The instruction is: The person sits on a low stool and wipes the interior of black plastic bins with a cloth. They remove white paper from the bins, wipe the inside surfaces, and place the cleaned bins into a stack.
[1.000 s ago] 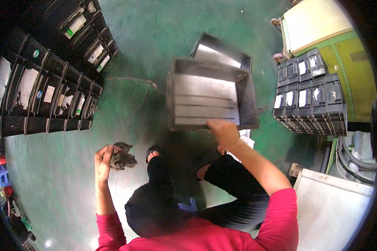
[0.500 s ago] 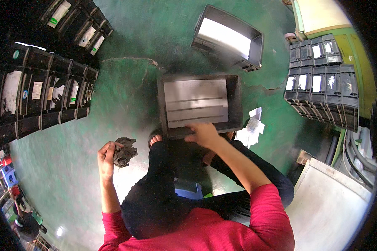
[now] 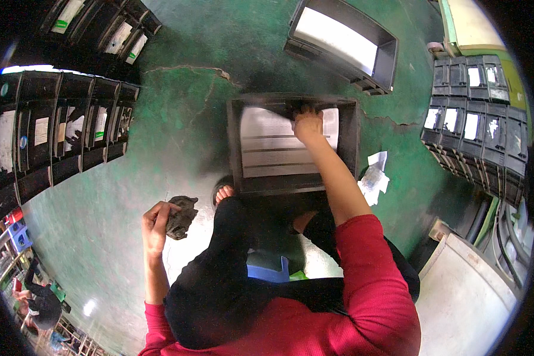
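Observation:
A dark, crumpled rag [image 3: 182,218] is pinched in my left hand [image 3: 155,225], out over the floor left of my knee. In front of my feet stands a black plastic crate [image 3: 234,145] with a pale, lined sheet [image 3: 273,155] on its bottom. My right hand [image 3: 308,126] reaches into the crate at its far wall, over the sheet's far edge. Its fingers are bent there; whatever is in them is hidden. Just left of these fingers the sheet's far edge looks dark and curved.
Another black crate [image 3: 388,65] with a white bottom stands beyond at the right. Stacked black crates line the left [image 3: 53,130] and right [image 3: 474,127]. Torn white paper [image 3: 374,178] lies on the floor. A blue stool [image 3: 267,266] is under me; a person [image 3: 41,302] is far left.
My right hand has moved from the crate's near rim to its far wall. The left hand still holds the rag, slightly turned. The view has shifted a little.

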Tool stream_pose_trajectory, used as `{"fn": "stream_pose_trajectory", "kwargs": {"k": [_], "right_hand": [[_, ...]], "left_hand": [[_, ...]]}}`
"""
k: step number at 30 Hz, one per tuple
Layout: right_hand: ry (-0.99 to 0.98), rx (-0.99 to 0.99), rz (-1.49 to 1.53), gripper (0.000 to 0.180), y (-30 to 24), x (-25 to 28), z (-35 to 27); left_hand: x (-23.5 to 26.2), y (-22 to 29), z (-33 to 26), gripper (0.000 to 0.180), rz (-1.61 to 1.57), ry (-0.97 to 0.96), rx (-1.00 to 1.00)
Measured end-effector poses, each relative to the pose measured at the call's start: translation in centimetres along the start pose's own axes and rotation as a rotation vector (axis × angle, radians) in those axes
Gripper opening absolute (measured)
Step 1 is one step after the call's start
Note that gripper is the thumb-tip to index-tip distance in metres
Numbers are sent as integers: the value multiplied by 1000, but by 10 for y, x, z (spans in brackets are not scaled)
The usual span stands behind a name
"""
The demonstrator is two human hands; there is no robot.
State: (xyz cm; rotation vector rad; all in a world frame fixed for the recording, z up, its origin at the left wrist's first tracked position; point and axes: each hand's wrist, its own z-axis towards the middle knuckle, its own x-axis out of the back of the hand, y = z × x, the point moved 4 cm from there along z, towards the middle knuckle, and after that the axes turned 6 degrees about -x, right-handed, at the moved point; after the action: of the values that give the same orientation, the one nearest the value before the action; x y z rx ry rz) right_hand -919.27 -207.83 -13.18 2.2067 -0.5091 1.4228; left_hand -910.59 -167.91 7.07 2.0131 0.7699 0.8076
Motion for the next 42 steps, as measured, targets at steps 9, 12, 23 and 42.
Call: {"fn": "stream_pose_trajectory", "kwargs": {"k": [9,12,23,42], "right_hand": [[169,338,573,27,92,161,-43],[255,52,565,20,171,233,-21],[740,-180,172,28,213,240,66],[-363,315,266,45,56,11,-177]], "left_hand": [[0,-2,-4,28,76,-15,-80],[2,-2,-4,28,62,-4,-55],[13,-13,-7,30,10,29,-25],[19,18,-55,36,-222,83,-214]]}}
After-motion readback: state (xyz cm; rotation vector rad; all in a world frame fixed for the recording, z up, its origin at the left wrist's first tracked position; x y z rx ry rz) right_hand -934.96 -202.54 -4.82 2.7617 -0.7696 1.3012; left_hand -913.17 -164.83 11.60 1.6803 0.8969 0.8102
